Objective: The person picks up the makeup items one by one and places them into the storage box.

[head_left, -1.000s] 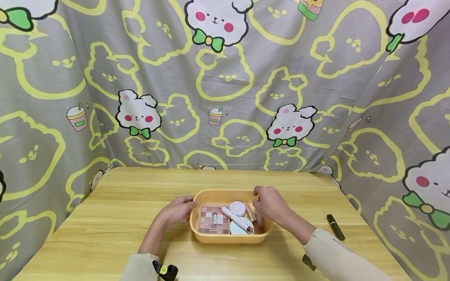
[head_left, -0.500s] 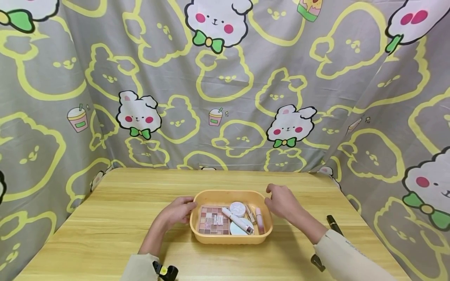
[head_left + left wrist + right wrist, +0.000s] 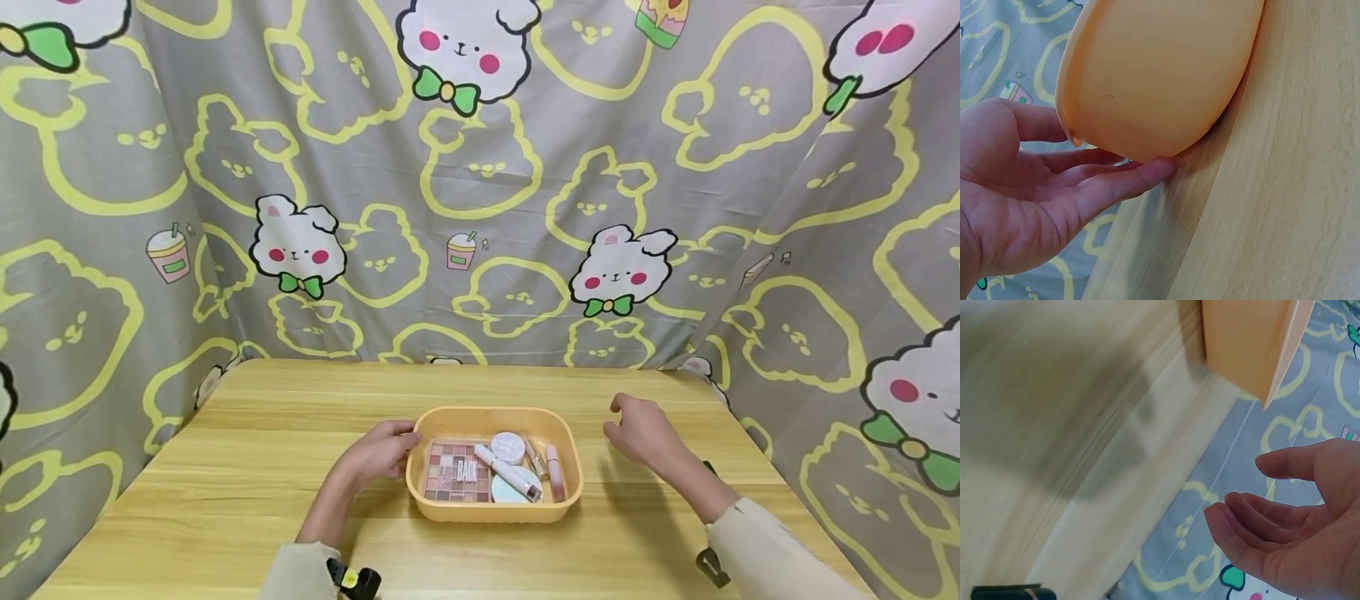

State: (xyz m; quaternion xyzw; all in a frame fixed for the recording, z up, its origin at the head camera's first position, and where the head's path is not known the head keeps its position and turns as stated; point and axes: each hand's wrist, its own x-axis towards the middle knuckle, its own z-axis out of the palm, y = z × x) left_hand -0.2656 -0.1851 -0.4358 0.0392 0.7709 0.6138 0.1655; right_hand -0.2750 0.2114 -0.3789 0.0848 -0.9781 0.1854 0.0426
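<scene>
An orange plastic basket [image 3: 491, 511] stands on the wooden table with makeup in it. Inside lie an eyeshadow palette [image 3: 444, 477], a white tube [image 3: 497, 463], a round white compact [image 3: 508, 447], a pale blue round case [image 3: 507, 492], a small slim tube [image 3: 536, 458] and a pinkish lip gloss tube [image 3: 555, 475]. My left hand [image 3: 380, 452] holds the basket's left end, fingers at the rim and a fingertip low against the outer wall in the left wrist view. To the right of the basket, apart from it, my right hand [image 3: 645, 432] hovers with loosely bent fingers and nothing in them.
A dark tube [image 3: 1013, 592] lies on the table [image 3: 315, 400] to the right, mostly hidden by my right forearm in the head view. Behind and beside the table hangs a grey curtain [image 3: 517, 333] with cartoon rabbits.
My right hand has drawn out of the basket's right end and moved right, leaving the lip gloss tube in view inside. My left hand stays on the basket.
</scene>
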